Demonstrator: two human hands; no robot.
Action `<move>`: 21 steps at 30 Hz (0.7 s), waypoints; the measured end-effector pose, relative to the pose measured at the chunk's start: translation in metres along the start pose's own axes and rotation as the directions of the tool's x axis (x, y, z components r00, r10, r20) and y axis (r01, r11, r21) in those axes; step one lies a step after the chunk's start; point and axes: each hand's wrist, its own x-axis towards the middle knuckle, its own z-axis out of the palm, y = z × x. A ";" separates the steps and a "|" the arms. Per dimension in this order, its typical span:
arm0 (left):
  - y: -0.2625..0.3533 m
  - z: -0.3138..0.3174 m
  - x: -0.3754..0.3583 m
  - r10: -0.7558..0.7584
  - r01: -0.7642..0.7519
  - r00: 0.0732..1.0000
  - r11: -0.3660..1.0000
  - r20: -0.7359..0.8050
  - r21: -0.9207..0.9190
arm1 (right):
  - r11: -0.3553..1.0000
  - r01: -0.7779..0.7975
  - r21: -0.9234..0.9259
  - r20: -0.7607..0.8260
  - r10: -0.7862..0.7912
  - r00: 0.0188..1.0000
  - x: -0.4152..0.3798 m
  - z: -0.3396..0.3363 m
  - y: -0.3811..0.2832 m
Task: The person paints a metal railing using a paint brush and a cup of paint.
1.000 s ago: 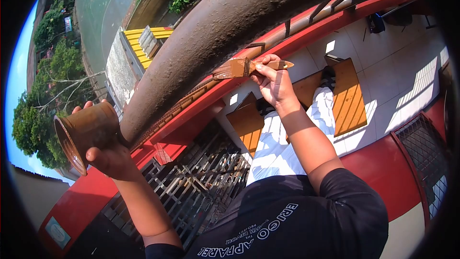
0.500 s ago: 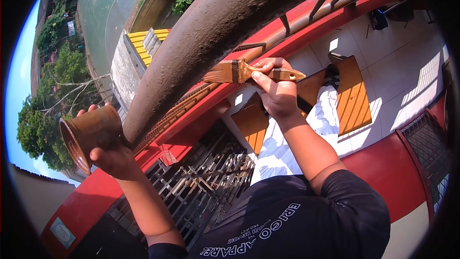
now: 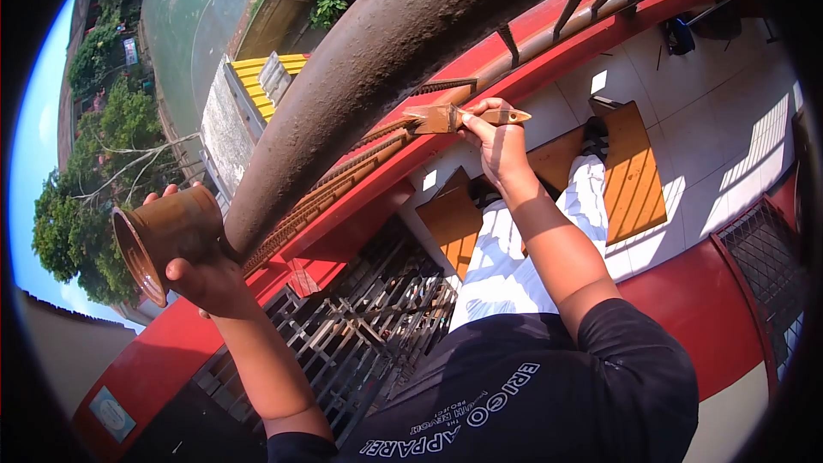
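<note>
My left hand [image 3: 208,279] is wrapped round a brown paint-stained cup [image 3: 184,221], which is tipped so its open rim faces left; what is inside cannot be made out. Between the thumb and fingers of my right hand [image 3: 499,141] is a paintbrush [image 3: 441,118], its brown-coated bristles pointing left and its handle to the right. Those bristles are at a thin twisted bar below the rail. A thick brown pipe rail [image 3: 343,86] with a rough surface curves past both hands, with the cup close to its lower end.
Below the rail runs a red ledge [image 3: 549,51]. My feet are on a wooden bench [image 3: 634,171] above a tiled floor [image 3: 686,103]. Metal grating [image 3: 351,326] lies lower left. Trees [image 3: 120,137] and a yellow-roofed structure [image 3: 249,86] stand beyond the rail.
My right hand has drawn the paintbrush away from the thick rail, and its bristles are now beside the thin twisted bar. The left hand and cup have shifted slightly right.
</note>
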 end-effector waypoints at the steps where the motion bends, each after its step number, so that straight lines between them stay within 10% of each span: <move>1: 0.000 -0.002 0.000 -0.007 0.007 1.000 1.000 0.007 -0.014 | 0.999 0.012 -0.042 -0.034 -0.013 0.999 0.009 -0.008 0.003; 6: -0.002 0.000 0.001 -0.007 0.007 1.000 1.000 0.010 -0.027 | 0.967 -0.049 0.250 0.142 0.013 0.990 -0.044 0.041 -0.043; 9: 0.000 0.001 0.000 -0.012 0.013 1.000 1.000 0.010 -0.015 | 1.000 -0.017 0.010 0.056 0.017 0.998 -0.025 0.038 -0.022; 15: -0.001 0.000 -0.001 -0.029 0.029 1.000 0.999 0.003 -0.015 | 0.971 0.033 0.238 0.218 -0.086 0.972 -0.050 0.058 -0.050; 19: 0.001 0.005 -0.001 -0.003 0.003 1.000 1.000 -0.021 0.004 | 0.993 0.034 -0.111 0.110 -0.022 0.994 -0.019 0.040 -0.022; 21: 0.000 0.007 0.002 0.019 -0.019 0.999 1.000 -0.030 0.004 | 0.946 0.248 -0.210 0.066 -0.239 0.969 -0.014 0.028 -0.023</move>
